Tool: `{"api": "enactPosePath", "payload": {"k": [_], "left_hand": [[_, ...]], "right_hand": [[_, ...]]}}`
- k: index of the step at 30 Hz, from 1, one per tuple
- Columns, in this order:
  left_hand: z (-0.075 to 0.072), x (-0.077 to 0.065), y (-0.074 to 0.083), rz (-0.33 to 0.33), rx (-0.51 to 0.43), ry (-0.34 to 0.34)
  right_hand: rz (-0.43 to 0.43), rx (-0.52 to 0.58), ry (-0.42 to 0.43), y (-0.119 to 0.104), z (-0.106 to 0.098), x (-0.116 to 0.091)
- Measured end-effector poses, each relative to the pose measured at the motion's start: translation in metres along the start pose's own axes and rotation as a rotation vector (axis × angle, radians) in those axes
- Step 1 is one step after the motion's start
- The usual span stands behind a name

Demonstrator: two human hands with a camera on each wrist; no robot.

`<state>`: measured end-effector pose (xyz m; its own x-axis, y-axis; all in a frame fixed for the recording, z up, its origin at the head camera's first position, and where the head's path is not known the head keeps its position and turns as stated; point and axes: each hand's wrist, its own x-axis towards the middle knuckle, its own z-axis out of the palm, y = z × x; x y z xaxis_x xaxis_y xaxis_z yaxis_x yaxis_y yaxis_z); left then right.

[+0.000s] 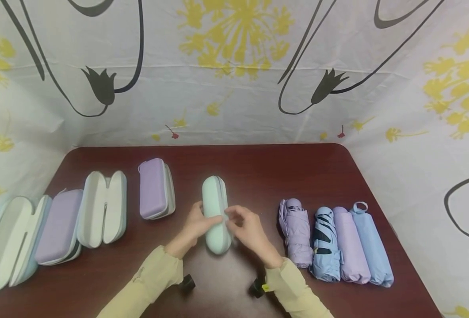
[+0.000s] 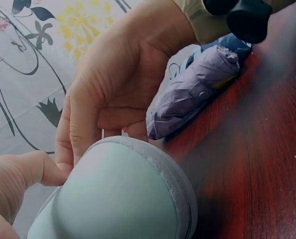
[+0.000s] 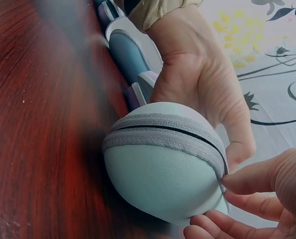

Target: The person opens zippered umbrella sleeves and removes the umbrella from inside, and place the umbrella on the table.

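A mint-green zip case (image 1: pixel 214 212) lies lengthwise before me in the head view, a grey zip band running along it. My left hand (image 1: pixel 196 223) grips it from the left, thumb laid over the top. At its right side is my right hand (image 1: pixel 248 225), fingers curled against the zip edge. In the right wrist view the right thumb (image 3: pixel 262 174) and forefinger pinch at the end of the grey zip band (image 3: pixel 168 137), where a dark slit runs between the tapes. Any zip pull there is hidden by the fingertips.
To the left lie two lilac cases (image 1: pixel 152 190) (image 1: pixel 59 227) and two spread-open cases (image 1: pixel 101 210) (image 1: pixel 15 243) with white insides. On the right are folded umbrellas: lilac (image 1: pixel 296 236), blue strapped (image 1: pixel 326 247), lilac sleeved (image 1: pixel 351 247) and blue sleeved (image 1: pixel 373 251). Patterned cloth hangs behind the table.
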<state>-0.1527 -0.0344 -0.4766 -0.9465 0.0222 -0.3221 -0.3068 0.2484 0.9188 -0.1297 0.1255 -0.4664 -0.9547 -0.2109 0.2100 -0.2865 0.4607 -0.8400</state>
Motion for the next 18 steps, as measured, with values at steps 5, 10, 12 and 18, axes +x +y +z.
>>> {"api": "enactPosePath", "payload": {"k": [5,10,12,18], "left_hand": [[0.0,0.001,0.0,0.017,0.052,-0.008],[-0.001,-0.001,0.001,0.024,0.047,-0.017],[-0.003,-0.001,0.002,0.018,0.007,-0.032],[-0.013,-0.001,-0.001,-0.017,-0.15,-0.106]], "right_hand": [[-0.022,0.02,-0.004,0.0,0.0,0.0],[0.012,0.038,-0.015,0.001,-0.002,0.0],[0.038,0.047,-0.017,0.003,-0.004,0.0],[0.114,0.068,-0.019,0.011,-0.008,-0.002]]}}
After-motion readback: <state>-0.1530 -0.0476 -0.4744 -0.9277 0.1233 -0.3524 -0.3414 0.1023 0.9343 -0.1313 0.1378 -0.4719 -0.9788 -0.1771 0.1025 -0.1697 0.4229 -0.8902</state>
